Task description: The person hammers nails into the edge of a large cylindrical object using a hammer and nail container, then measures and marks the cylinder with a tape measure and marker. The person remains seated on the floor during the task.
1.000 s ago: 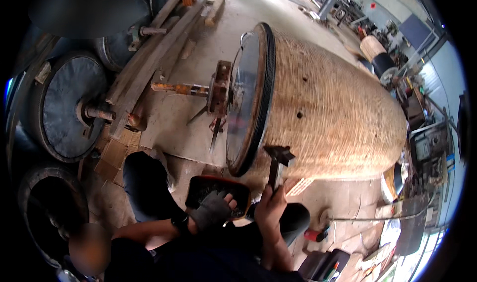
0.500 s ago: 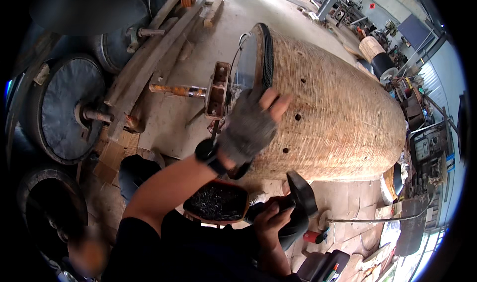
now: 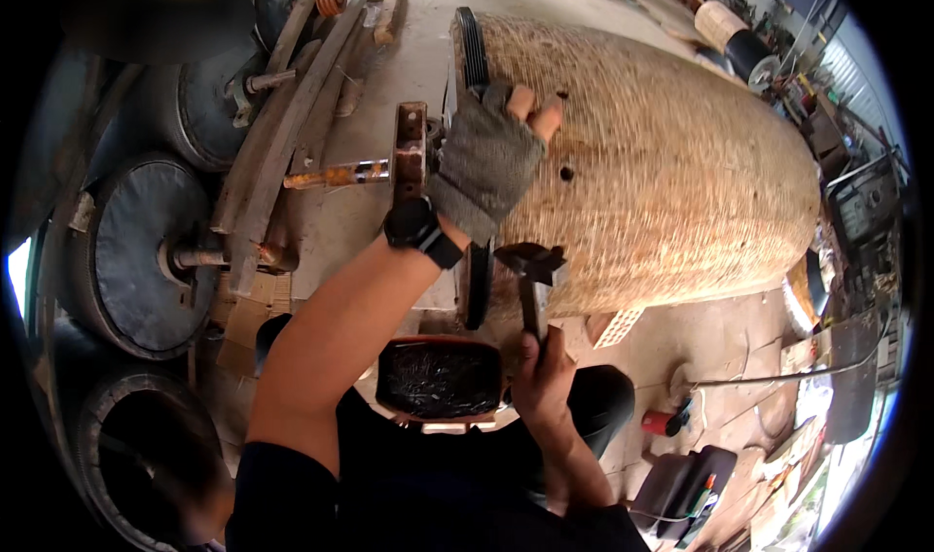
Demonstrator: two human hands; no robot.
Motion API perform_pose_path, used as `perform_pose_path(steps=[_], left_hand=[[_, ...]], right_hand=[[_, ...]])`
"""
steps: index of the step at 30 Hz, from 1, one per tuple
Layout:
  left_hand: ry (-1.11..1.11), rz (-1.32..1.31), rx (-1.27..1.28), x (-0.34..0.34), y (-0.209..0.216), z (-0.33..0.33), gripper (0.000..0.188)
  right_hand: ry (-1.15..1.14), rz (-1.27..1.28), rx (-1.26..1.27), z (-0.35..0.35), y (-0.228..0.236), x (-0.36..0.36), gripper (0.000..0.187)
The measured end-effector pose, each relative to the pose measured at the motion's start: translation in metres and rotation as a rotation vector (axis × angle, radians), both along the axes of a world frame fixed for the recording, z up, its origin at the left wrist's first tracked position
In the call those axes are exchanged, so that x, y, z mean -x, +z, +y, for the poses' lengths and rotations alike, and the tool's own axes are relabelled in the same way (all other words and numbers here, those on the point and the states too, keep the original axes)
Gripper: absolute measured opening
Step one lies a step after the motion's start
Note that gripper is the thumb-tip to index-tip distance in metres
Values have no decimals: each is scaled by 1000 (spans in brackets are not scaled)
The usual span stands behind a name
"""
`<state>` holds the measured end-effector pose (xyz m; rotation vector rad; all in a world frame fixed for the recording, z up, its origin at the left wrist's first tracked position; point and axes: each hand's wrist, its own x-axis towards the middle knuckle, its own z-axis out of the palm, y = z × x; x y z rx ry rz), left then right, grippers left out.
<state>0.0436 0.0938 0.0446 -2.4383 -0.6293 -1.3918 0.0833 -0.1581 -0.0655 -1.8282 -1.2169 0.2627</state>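
Note:
A large tan, ridged cylinder with small dark holes lies in front of me. A black grooved band rings its left end. My left hand, in a grey glove with bare fingertips, lies over this band. Its fingers look bent together at the cylinder's edge; anything between them is hidden. My right hand grips the handle of a hammer. The dark hammer head is raised beside the cylinder's lower left edge, just below my left hand. A tray of small dark nail-like pieces stands near my lap.
A rusty shaft on a metal bracket juts left from the cylinder's end. Wooden beams and black drums lie further left. To the right are a perforated block, a red can and a dark case.
My right hand has brought the hammer up and left, from near my knee to the cylinder's edge. My left hand stays at the band. The view has shifted.

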Motion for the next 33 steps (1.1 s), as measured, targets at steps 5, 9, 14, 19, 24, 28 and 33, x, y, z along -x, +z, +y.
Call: perform_pose_path(steps=[5,9,14,19,24,28,33], left_hand=[[23,10,-11,1,0,17,45],[40,46,3,-7,4,34,36],[168,210,-15,-4,24,22,23],[103,141,-59,4,22,9,20],[-146,-117,-57,55,-37,-71,24],[-215,-114,313,86,-85,-118,36],[-280,-159,442,86,-104,-119,49]], right_hand=[[134,-358,-263,-15,3,-4,33],[-108,-76,55,5,-28,-1,27],[-76,-14,-24,-30,-25,8,19],[-79,87,-61,-44,-32,10,18],[-61,163,-70,-48,-42,2,18],[-9,195,-114,-44,-40,1,19],[4,236,-110,-35,-33,0,18]])
